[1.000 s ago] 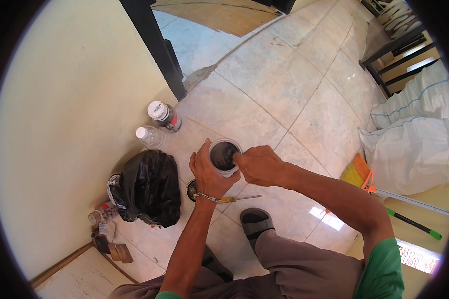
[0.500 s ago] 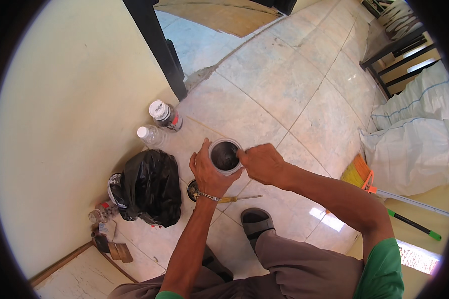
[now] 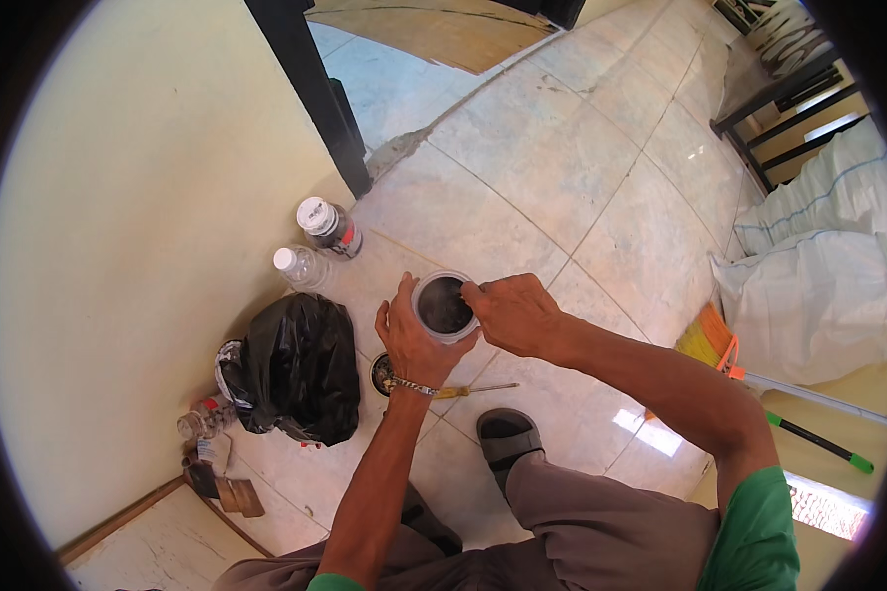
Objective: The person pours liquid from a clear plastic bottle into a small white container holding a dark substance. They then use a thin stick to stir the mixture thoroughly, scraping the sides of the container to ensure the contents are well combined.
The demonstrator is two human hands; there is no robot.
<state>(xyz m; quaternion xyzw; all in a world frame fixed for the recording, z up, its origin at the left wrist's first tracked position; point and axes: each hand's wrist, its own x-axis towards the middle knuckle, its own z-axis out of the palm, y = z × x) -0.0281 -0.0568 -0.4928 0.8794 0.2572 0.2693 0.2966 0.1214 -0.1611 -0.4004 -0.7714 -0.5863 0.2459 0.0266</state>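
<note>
My left hand (image 3: 419,345) is wrapped round a clear plastic tub (image 3: 444,340) with a pale rim, steadying it above the floor. Dark grey to black stuff (image 3: 442,307) lies inside it. At the tub's right rim, my right hand (image 3: 515,315) is closed in a pinch, fingertips just over the opening. Whatever it grips is hidden by the fingers. Below my left wrist sit a small round open can (image 3: 380,372) and a screwdriver (image 3: 463,392) with a yellow handle, partly covered by my arm.
A black plastic bag (image 3: 301,369) stands by the wall at left, with a clear bottle (image 3: 304,268) and a white-capped jar (image 3: 329,229) beyond it. Putty knives (image 3: 235,494) lie lower left. On the right are a broom (image 3: 702,340) and white sacks (image 3: 803,300).
My right hand has shifted slightly up and left over the tub's rim. The dark contents look different on the surface. My left hand keeps its hold.
</note>
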